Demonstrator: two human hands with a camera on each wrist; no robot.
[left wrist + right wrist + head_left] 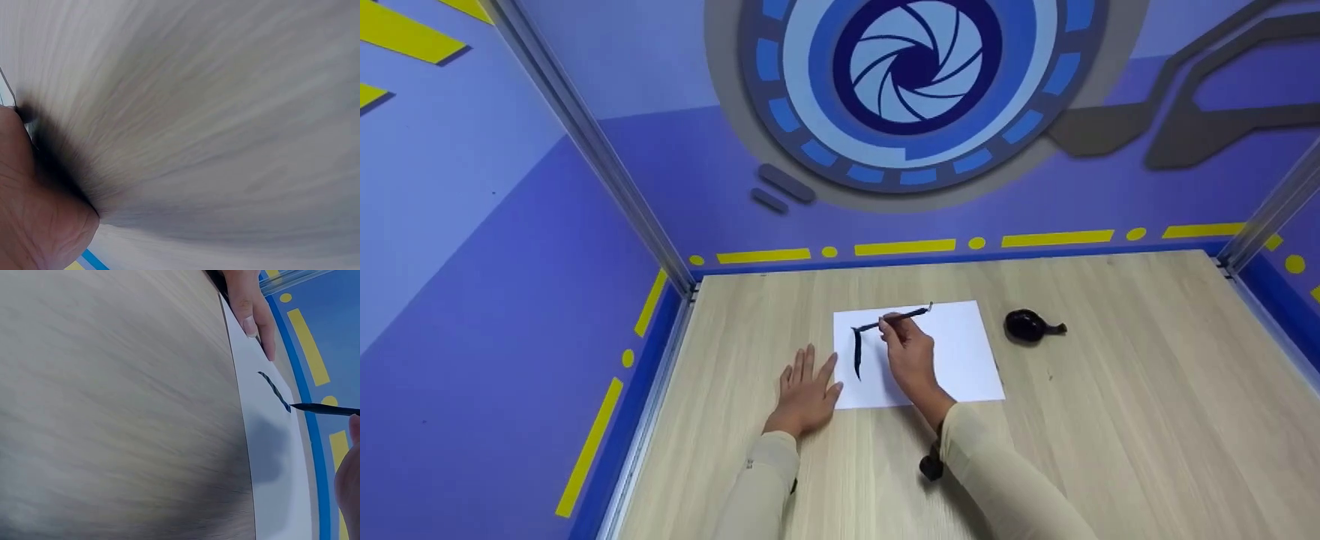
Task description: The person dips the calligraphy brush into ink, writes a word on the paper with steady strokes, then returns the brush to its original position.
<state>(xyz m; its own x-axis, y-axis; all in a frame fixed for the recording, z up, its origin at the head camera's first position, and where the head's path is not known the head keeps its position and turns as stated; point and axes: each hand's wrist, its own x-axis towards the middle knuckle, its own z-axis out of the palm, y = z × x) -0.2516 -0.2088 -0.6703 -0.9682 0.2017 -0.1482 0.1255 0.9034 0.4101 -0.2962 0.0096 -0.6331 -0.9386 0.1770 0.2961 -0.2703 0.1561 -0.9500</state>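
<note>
A sheet of white paper (960,360) lies on the wooden table. My right hand (911,360) pinches a dark writing brush (915,313), held slanted. Its tip meets the upper end of a black ink stroke (858,356) on the paper's left part; the right wrist view shows the brush (323,408) at that stroke (274,390) too. My left hand (804,394) lies flat with fingers spread, its fingertips and thumb at the paper's left edge. In the left wrist view only part of the left hand (39,208) shows, against the table.
Right of the paper sits a glossy black, rounded object with a short stem or spout (1026,327). Purple-blue panels (675,187) with yellow markings wall the table (1125,450) at the back and both sides. A black device (931,466) hangs at the right wrist.
</note>
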